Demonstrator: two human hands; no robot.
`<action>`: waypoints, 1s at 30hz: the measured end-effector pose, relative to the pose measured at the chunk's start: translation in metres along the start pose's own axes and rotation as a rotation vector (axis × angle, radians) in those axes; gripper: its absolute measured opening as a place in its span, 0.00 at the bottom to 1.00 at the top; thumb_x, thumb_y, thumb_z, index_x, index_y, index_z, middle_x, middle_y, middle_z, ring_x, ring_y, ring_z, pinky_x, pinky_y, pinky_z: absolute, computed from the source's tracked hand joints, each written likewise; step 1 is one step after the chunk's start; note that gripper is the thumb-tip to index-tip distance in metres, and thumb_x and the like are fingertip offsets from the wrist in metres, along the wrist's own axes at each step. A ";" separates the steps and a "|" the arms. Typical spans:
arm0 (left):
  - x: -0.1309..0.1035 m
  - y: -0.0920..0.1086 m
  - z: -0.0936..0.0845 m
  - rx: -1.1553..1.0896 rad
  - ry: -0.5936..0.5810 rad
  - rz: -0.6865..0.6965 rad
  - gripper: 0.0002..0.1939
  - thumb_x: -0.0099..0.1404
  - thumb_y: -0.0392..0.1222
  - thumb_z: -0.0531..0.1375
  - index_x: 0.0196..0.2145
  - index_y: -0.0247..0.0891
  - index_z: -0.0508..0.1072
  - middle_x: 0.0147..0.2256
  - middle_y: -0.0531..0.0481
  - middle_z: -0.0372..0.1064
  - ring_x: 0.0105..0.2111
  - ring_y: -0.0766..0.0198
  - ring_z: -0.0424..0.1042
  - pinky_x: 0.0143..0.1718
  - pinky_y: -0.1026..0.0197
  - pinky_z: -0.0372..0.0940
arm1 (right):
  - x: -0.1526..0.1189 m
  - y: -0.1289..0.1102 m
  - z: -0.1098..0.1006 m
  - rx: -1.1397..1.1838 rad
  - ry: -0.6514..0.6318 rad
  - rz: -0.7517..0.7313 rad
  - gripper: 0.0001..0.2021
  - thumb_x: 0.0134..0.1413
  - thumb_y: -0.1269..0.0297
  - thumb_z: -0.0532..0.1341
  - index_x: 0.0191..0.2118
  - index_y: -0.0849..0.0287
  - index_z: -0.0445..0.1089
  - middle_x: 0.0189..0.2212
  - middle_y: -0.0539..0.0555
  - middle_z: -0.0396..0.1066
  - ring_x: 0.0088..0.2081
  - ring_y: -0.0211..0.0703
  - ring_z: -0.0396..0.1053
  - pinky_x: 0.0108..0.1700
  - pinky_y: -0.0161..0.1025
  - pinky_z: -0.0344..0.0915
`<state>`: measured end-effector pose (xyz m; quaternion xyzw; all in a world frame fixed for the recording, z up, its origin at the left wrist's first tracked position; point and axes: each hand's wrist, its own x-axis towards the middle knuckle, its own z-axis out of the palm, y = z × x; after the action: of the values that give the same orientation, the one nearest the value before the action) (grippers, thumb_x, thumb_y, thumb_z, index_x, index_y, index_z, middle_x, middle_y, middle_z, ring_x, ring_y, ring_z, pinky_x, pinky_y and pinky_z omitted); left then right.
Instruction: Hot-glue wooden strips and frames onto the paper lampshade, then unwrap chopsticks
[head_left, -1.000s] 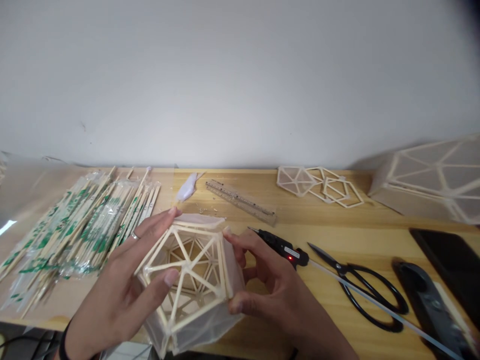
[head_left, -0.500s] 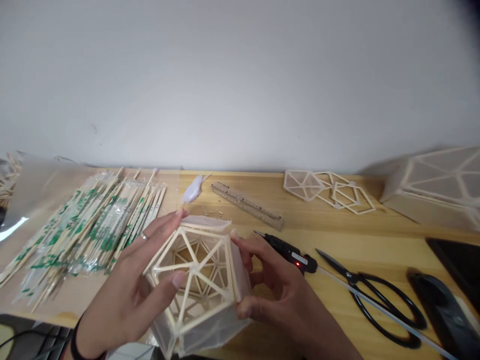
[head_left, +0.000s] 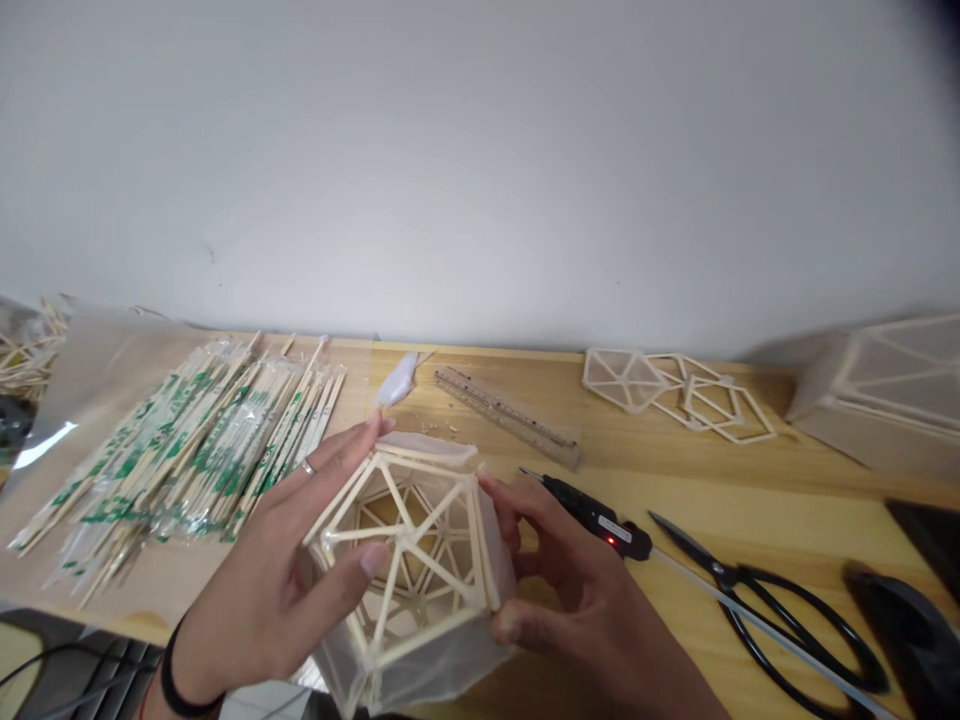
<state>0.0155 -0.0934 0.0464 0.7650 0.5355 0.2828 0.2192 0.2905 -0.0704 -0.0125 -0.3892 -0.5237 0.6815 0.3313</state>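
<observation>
A frame of thin wooden sticks, with spokes meeting at a pale centre joint and translucent sheet on its sides, is held up near the front of the table. My left hand wraps its left side, thumb resting on the top spokes and fingers along the far left edge. My right hand grips the right side panel, fingertips at the upper corner and thumb at the lower one. Through the spokes, more stick framework shows inside.
Wrapped chopsticks lie at left on a clear sheet. Behind are a white glue bottle, a ruler and flat stick frames. At right are a lit black glue tool, scissors and a covered frame.
The view has shifted slightly, so the table and its objects appear a little further right. Both hands keep the same hold on the stick frame.
</observation>
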 end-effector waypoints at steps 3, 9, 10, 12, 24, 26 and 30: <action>-0.001 0.000 0.000 0.000 -0.004 -0.011 0.39 0.75 0.47 0.60 0.77 0.58 0.49 0.73 0.52 0.60 0.72 0.53 0.62 0.72 0.51 0.61 | 0.001 -0.001 0.000 0.000 0.005 0.000 0.35 0.48 0.40 0.76 0.62 0.29 0.73 0.49 0.49 0.67 0.51 0.50 0.71 0.51 0.45 0.76; -0.001 -0.001 0.002 -0.026 -0.004 -0.036 0.40 0.75 0.48 0.60 0.77 0.58 0.48 0.73 0.53 0.60 0.71 0.53 0.63 0.74 0.51 0.58 | -0.001 0.000 0.000 0.005 -0.002 -0.001 0.34 0.48 0.39 0.76 0.62 0.28 0.73 0.48 0.49 0.67 0.51 0.50 0.71 0.51 0.45 0.76; -0.001 -0.001 0.002 -0.031 -0.003 -0.044 0.40 0.74 0.48 0.60 0.77 0.58 0.48 0.73 0.53 0.60 0.71 0.53 0.63 0.74 0.50 0.58 | -0.001 0.000 0.000 0.005 -0.002 0.004 0.35 0.48 0.39 0.76 0.63 0.28 0.73 0.48 0.49 0.67 0.52 0.50 0.71 0.52 0.46 0.76; 0.001 -0.001 0.002 -0.042 -0.003 -0.057 0.38 0.74 0.49 0.61 0.76 0.58 0.50 0.73 0.53 0.60 0.71 0.53 0.64 0.73 0.49 0.59 | -0.001 0.000 0.000 0.001 -0.001 0.014 0.35 0.47 0.39 0.76 0.63 0.29 0.72 0.49 0.49 0.67 0.52 0.51 0.71 0.53 0.47 0.76; 0.001 0.003 0.002 -0.089 -0.014 -0.084 0.29 0.75 0.46 0.60 0.71 0.53 0.60 0.71 0.49 0.63 0.70 0.53 0.64 0.70 0.50 0.62 | -0.002 0.002 -0.001 0.002 -0.011 0.010 0.35 0.49 0.39 0.75 0.64 0.29 0.71 0.50 0.49 0.67 0.52 0.50 0.71 0.53 0.46 0.75; 0.001 0.003 0.002 -0.107 -0.016 -0.091 0.29 0.75 0.46 0.60 0.70 0.54 0.60 0.71 0.49 0.62 0.71 0.53 0.64 0.70 0.50 0.62 | -0.001 0.002 -0.001 0.001 -0.012 0.013 0.35 0.49 0.39 0.75 0.64 0.30 0.71 0.50 0.50 0.67 0.52 0.50 0.72 0.53 0.47 0.75; 0.002 0.004 0.002 -0.120 -0.009 -0.081 0.28 0.75 0.44 0.60 0.69 0.54 0.60 0.71 0.48 0.63 0.70 0.52 0.64 0.70 0.50 0.63 | 0.000 0.000 -0.001 -0.009 -0.011 0.016 0.36 0.49 0.39 0.75 0.64 0.32 0.72 0.50 0.51 0.67 0.52 0.52 0.72 0.52 0.48 0.75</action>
<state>0.0204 -0.0924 0.0474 0.7295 0.5469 0.3020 0.2783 0.2912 -0.0703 -0.0130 -0.3913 -0.5255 0.6837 0.3213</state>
